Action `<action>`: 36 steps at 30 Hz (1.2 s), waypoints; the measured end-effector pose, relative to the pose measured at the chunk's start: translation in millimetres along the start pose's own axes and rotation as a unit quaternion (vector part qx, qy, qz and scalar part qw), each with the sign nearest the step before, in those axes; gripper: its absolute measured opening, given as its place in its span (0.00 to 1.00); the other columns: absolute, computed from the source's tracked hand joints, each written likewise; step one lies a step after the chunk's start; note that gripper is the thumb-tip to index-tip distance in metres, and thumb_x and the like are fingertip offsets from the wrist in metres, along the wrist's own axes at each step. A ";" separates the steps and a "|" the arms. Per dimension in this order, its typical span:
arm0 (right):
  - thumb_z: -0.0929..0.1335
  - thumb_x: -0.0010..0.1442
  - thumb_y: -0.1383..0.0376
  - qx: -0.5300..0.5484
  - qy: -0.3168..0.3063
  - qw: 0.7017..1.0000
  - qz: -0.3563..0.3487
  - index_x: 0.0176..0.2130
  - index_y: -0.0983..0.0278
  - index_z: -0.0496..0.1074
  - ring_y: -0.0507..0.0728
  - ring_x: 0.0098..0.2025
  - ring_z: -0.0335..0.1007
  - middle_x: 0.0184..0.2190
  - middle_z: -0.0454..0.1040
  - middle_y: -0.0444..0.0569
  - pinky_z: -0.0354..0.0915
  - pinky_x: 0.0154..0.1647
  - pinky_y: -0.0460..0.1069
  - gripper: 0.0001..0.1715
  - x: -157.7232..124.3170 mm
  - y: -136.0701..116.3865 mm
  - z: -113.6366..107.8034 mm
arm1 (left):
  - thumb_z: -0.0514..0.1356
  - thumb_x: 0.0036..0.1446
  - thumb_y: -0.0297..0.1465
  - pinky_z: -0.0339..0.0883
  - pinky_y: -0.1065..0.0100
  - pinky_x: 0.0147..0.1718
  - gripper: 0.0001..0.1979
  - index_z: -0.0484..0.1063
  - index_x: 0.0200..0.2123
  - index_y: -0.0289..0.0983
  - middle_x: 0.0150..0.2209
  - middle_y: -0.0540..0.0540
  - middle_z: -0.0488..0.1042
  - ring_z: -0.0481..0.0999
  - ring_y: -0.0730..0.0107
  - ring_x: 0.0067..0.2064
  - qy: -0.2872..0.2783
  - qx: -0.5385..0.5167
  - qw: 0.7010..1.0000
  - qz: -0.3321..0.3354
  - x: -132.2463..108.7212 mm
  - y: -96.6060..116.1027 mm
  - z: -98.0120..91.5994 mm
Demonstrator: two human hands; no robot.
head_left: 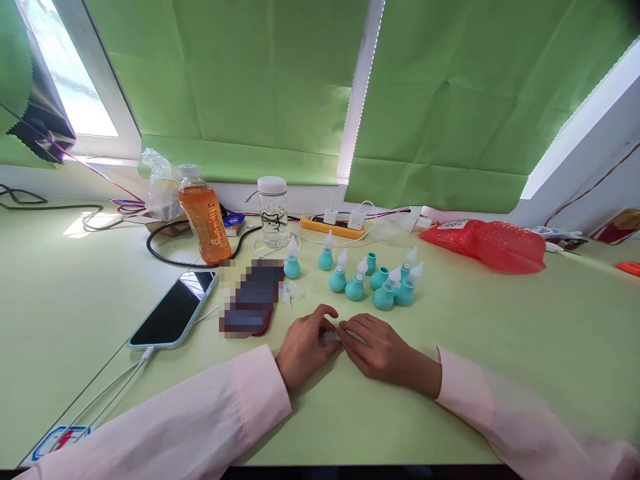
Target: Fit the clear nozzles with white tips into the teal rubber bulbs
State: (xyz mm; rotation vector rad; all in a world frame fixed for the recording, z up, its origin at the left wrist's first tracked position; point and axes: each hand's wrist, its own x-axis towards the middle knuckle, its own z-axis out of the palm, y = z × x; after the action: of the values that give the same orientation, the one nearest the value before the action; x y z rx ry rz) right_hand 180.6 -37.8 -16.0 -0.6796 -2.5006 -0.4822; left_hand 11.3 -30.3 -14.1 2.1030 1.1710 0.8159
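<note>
Plastic piece (330, 337), clear and small, sits between the left hand (304, 347), curled around it, and the right hand (379, 348), fingertips pinching its end, and is probably light, fairly stiff and slippery, best held gently by its sides.

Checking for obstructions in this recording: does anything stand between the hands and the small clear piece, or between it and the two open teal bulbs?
Nothing visible separates the left hand or right hand from the small clear piece between them. Toward the two open teal bulbs, nearer bulbs with clear tips stand partly in the way.
</note>
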 end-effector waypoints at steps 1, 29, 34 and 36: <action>0.59 0.55 0.73 0.016 0.001 1.000 0.013 0.38 0.69 0.66 0.57 0.34 0.65 0.30 0.70 0.53 0.65 0.30 0.51 0.11 0.2 -0.6 -0.1 | 0.57 0.44 0.27 0.62 0.70 0.32 0.16 0.59 0.39 0.41 0.33 0.51 0.75 0.73 0.68 0.35 0.001 0.000 1.000 0.000 0.0 -0.4 0.2; 0.61 0.54 0.66 -0.091 0.010 0.972 0.217 0.40 0.64 0.70 0.57 0.38 0.67 0.34 0.72 0.51 0.62 0.35 0.50 0.14 53.3 92.9 -64.6 | 0.56 0.48 0.31 0.60 0.72 0.27 0.06 0.71 0.30 0.38 0.28 0.48 0.71 0.68 0.72 0.28 -0.015 0.114 0.993 0.038 -0.9 -0.3 -1.1; 0.67 0.47 0.65 -0.132 -0.302 0.881 0.340 0.46 0.66 0.66 0.63 0.42 0.64 0.39 0.70 0.55 0.60 0.34 0.51 0.24 79.3 147.9 -58.0 | 0.56 0.48 0.31 0.61 0.71 0.28 0.08 0.71 0.33 0.38 0.28 0.47 0.71 0.69 0.70 0.29 -0.015 0.121 0.992 0.035 -1.1 0.8 -2.2; 0.69 0.44 0.64 -0.117 -0.342 0.869 0.338 0.46 0.66 0.66 0.62 0.41 0.65 0.41 0.68 0.56 0.60 0.32 0.50 0.27 82.4 153.4 -46.5 | 0.56 0.49 0.31 0.62 0.71 0.29 0.09 0.71 0.35 0.38 0.29 0.47 0.72 0.70 0.70 0.30 -0.013 0.116 0.992 0.039 -1.3 -0.1 -2.2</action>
State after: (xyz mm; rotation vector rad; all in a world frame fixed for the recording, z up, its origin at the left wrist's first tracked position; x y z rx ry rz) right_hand 220.0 96.3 97.7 -2.0259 -2.5539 -0.2992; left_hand 9.1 -30.9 -13.1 2.3548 1.2255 0.7128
